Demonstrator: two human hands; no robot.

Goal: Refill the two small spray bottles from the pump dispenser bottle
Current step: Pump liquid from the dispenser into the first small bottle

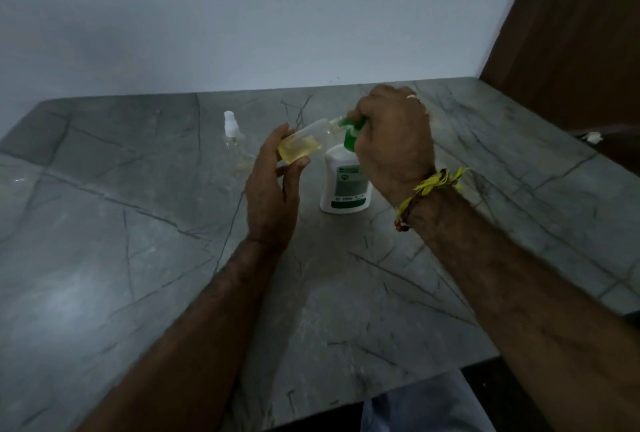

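From the head camera we look down over two bare forearms reaching across a grey marble table (pixel 145 258) veined with dark lines, set against a pale wall. Our left hand (pixel 273 189) holds a small clear spray bottle (pixel 304 140) tilted on its side, the fingers and thumb curled round its lower end, where a pool of yellowish liquid sits. The bottle's open neck points up and to the right, meeting the green nozzle of the pump dispenser bottle (pixel 344 185). That dispenser is white with a green label and a green pump head, and it stands upright on the table just right of our left hand. Our right hand (pixel 394 140) sits on top of the pump, fingers curled down around the green head and hiding most of it. A yellow and brown thread wristband (pixel 426 192) is tied around the right wrist, loose ends sticking out. The second small spray bottle (pixel 232 133) stands upright on the table behind and to the left of our left hand, apart from it, with its white spray cap on; it is clear and we cannot tell how full it is. At the far right edge of the table lies a small white object (pixel 593 137), too small to identify. A brown wooden panel (pixel 571 33) rises at the right.
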